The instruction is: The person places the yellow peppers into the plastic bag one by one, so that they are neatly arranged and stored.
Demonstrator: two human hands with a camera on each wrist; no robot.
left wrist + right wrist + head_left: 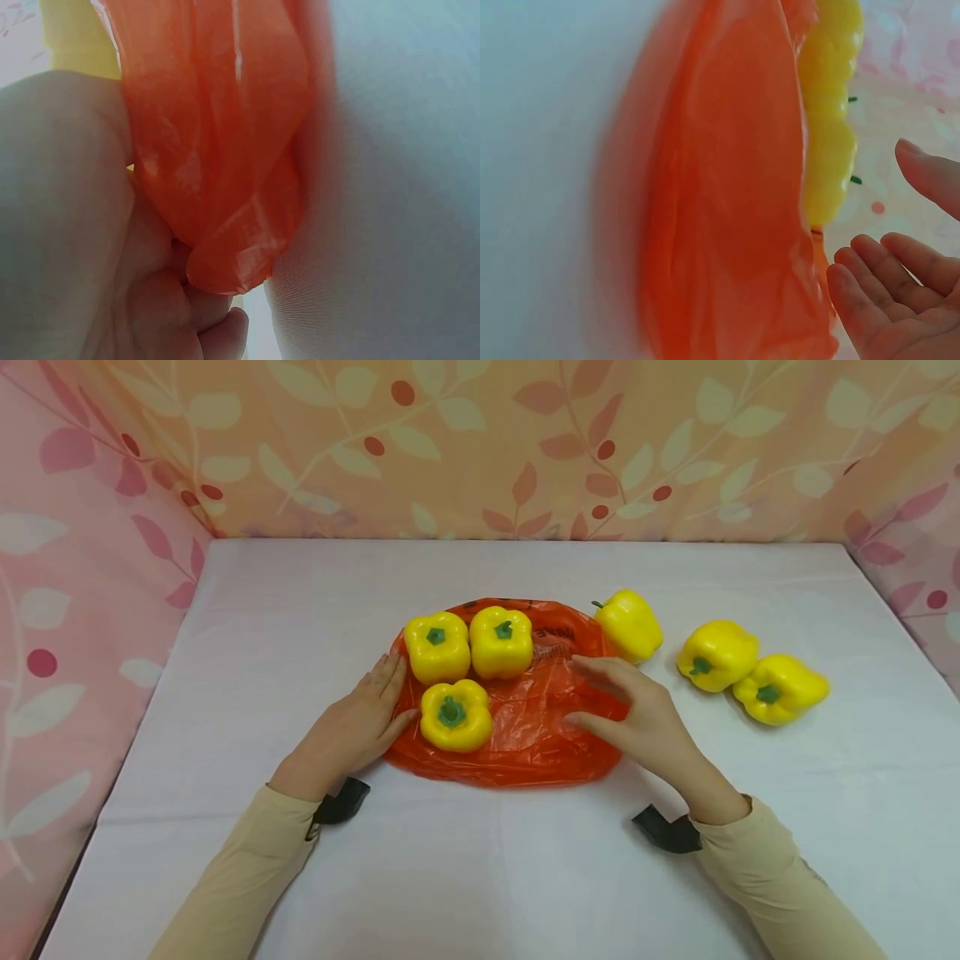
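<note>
"What does the left hand have?"

"No grip that I can see: its fingers lie straight along the red bag at nine o'clock."

"And the right hand?"

"Empty, thumb and fingers parted, at the bag's three o'clock. Whether it touches the plastic, I can't tell."

"How would you work there?"

"I'd take this as steadying the bag's sides. Press lightly and evenly from both hands; thin film could fold inward, and a hard push might topple what stands inside."

"Which is?"

"Three yellow peppers, stems up: the ten o'clock pepper, the noon pepper and the eight o'clock pepper. The right half has room."

"Outside?"

"A two o'clock pepper just beside the rim. Farther toward three, on the white cloth, a nearer pepper touches an outermost pepper."
</note>
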